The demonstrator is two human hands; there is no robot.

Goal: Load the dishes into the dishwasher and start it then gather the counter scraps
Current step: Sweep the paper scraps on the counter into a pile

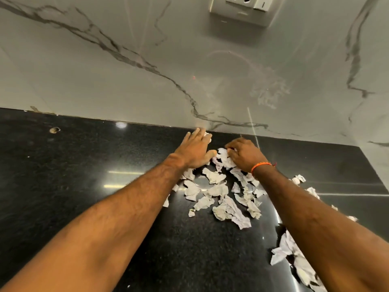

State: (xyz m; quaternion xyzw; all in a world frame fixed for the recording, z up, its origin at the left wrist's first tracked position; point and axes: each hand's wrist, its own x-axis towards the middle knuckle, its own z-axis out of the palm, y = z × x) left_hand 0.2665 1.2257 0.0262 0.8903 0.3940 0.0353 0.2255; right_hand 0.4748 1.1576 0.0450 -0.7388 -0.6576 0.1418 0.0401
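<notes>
Between and below the two hands, on the black counter (84, 165), lie the scraps (219, 190): torn, crumpled white paper bits in a loose patch running from the fingers back toward the person. The left hand (194, 149) lies flat, fingers straight, touching a scrap at the wall. The right hand (244, 154) curls its fingers onto the scraps under it.
</notes>
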